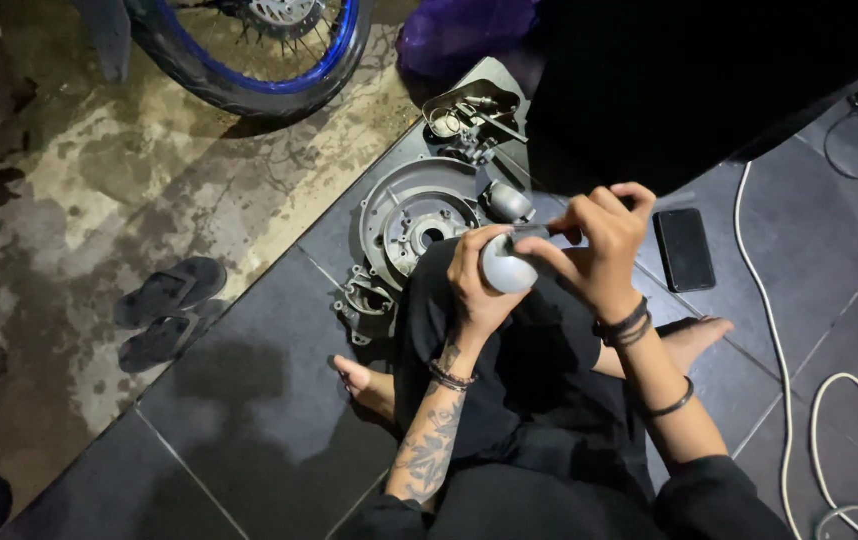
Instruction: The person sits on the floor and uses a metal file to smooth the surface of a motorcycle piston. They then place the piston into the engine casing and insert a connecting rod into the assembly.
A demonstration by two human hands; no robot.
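Okay, status from my seat:
left hand: fingers wrapped around a small grey metal part, held over the lap.
right hand: fingertips pinched shut on a thin tool at the part's top.
handling: I'd judge it rigid, smooth, maybe greasy; grip the rounded body.
floor: round engine cover, phone, sandals, white cable.

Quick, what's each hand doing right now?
Left hand: closed around a small rounded grey metal part.
Right hand: fingers pinched on a thin tool at that part.
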